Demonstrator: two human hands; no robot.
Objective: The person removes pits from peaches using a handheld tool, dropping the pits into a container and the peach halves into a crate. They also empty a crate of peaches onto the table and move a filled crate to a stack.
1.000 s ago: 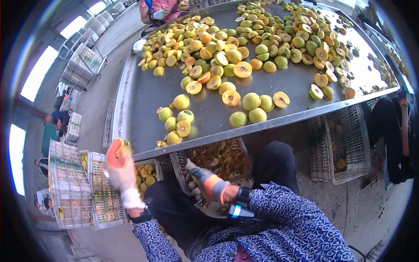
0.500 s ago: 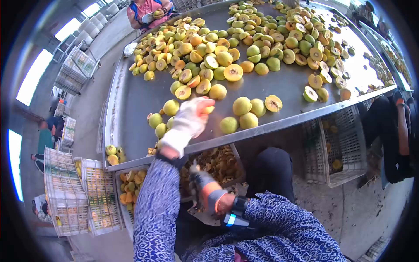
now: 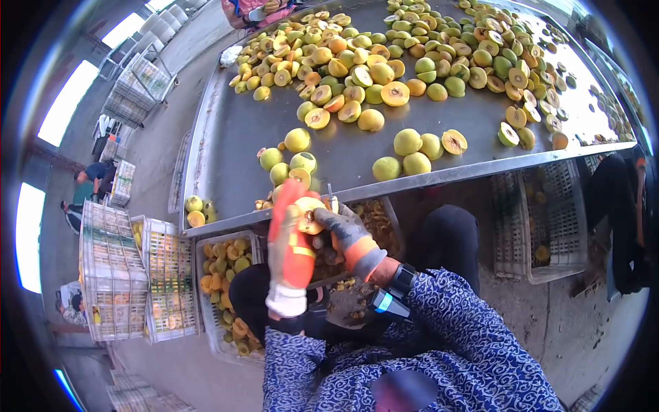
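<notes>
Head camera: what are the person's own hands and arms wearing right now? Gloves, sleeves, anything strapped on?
The left hand wears a glove with an orange-red coated palm and fingers, a yellowish band and a white knit cuff. The right hand wears a grey glove with an orange cuff. Both sleeves are dark blue with a white swirling print. A black band with a small blue-lit device sits on the right wrist.

— Can you read any writing from where you sit?

— No. Your gloves carry no lettering, and the band on your right wrist [image 3: 382, 301] shows only a blue light. The crates [image 3: 113, 275] to your left bear no legible labels.
</notes>
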